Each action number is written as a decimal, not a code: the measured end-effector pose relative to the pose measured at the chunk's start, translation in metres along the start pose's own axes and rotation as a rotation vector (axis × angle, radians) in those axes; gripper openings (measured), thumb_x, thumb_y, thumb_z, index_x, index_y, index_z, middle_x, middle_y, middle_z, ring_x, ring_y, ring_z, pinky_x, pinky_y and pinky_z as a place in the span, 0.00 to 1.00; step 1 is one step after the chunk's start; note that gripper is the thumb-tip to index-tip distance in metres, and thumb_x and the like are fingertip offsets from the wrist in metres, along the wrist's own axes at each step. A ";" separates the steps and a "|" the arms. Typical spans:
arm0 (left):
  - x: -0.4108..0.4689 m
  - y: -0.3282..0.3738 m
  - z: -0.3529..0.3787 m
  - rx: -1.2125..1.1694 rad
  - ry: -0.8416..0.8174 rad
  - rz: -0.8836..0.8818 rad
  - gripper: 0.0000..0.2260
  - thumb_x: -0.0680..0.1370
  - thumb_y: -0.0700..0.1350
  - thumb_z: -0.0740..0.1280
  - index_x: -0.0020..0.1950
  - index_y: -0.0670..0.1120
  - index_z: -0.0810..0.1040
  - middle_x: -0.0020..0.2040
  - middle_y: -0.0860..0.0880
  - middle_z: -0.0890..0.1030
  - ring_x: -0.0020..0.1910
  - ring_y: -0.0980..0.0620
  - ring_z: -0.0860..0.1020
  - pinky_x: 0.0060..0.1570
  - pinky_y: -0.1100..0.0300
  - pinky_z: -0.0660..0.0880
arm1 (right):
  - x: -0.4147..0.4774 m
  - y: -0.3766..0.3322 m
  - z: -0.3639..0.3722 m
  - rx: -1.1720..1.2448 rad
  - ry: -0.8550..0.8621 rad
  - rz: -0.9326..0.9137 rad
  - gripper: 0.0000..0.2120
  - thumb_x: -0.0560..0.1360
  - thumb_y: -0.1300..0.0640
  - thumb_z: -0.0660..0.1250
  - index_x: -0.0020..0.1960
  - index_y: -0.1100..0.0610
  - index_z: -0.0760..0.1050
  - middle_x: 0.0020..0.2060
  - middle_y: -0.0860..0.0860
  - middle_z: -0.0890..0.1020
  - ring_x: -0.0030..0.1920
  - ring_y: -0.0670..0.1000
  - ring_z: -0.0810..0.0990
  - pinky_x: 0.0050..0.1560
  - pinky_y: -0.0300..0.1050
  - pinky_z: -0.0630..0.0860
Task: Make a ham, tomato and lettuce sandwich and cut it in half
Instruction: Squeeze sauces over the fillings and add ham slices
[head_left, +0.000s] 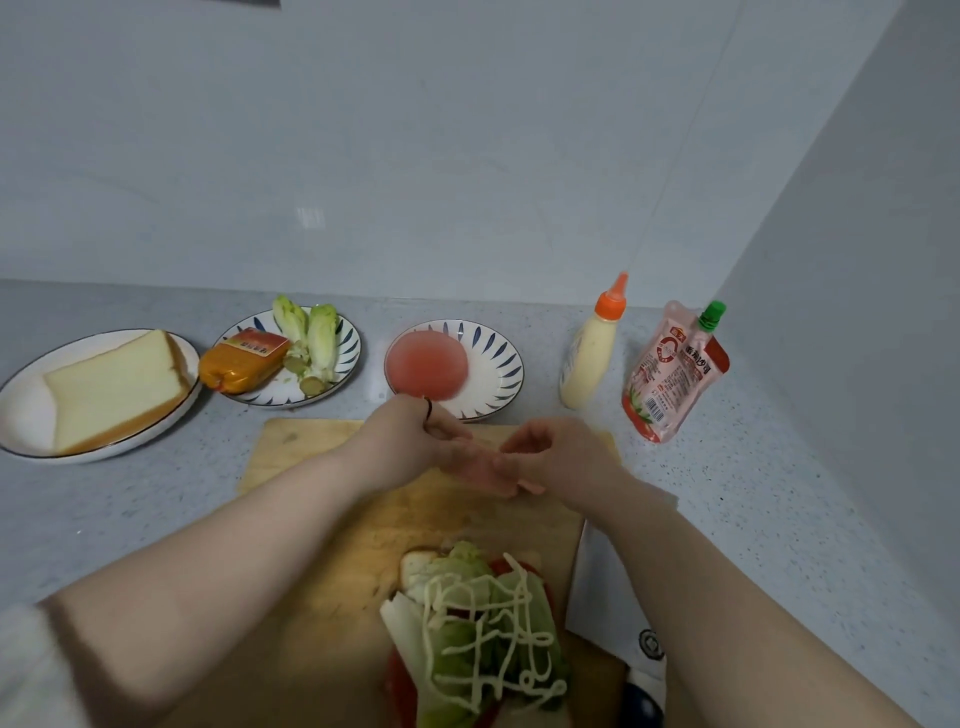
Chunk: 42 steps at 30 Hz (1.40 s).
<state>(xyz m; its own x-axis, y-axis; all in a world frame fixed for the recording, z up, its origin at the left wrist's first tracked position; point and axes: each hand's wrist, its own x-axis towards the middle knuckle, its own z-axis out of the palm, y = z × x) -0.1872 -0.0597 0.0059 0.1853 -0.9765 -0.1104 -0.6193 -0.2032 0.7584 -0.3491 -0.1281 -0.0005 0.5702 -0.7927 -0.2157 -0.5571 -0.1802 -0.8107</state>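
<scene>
An open sandwich (478, 634) lies at the near end of the wooden cutting board (311, 467): bread, tomato and lettuce with zigzag lines of mayonnaise on top. At the far part of the board my left hand (410, 441) and my right hand (550, 457) meet over pink ham slices (483, 475). Fingers of both hands pinch the ham. A knife (618, 613) with a wide white blade lies right of the board, its dark handle toward me.
On the grey counter stand a plate of bread slices (109, 384), a plate with a ham package and lettuce stubs (291, 358), a plate with pink tomato juice (457, 364), a mayonnaise bottle (592, 353) and a ketchup pouch (675, 374). Walls close the back and right.
</scene>
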 end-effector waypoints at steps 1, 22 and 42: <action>-0.010 -0.003 -0.001 -0.008 -0.035 -0.027 0.04 0.71 0.42 0.71 0.44 0.45 0.83 0.31 0.57 0.78 0.28 0.64 0.74 0.29 0.78 0.68 | -0.005 -0.001 0.006 -0.013 -0.038 0.017 0.09 0.68 0.56 0.72 0.33 0.48 0.74 0.35 0.45 0.77 0.36 0.41 0.75 0.32 0.26 0.70; -0.071 -0.035 0.039 -0.095 -0.024 -0.191 0.02 0.70 0.42 0.72 0.40 0.44 0.84 0.26 0.58 0.75 0.24 0.64 0.72 0.22 0.75 0.64 | -0.045 0.013 0.054 -0.412 -0.065 -0.038 0.07 0.68 0.48 0.69 0.43 0.49 0.78 0.34 0.41 0.69 0.46 0.46 0.66 0.41 0.40 0.63; -0.060 -0.033 0.030 -0.014 -0.039 -0.129 0.04 0.69 0.46 0.72 0.43 0.50 0.80 0.36 0.59 0.76 0.34 0.64 0.72 0.29 0.78 0.67 | -0.040 0.020 0.042 -0.224 -0.017 -0.089 0.08 0.68 0.52 0.71 0.36 0.46 0.71 0.32 0.42 0.70 0.35 0.40 0.68 0.36 0.34 0.65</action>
<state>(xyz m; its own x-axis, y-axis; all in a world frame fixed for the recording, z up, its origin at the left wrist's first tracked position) -0.2003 0.0034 -0.0319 0.2322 -0.9445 -0.2323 -0.5817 -0.3262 0.7451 -0.3579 -0.0761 -0.0312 0.6323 -0.7581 -0.1596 -0.6230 -0.3752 -0.6863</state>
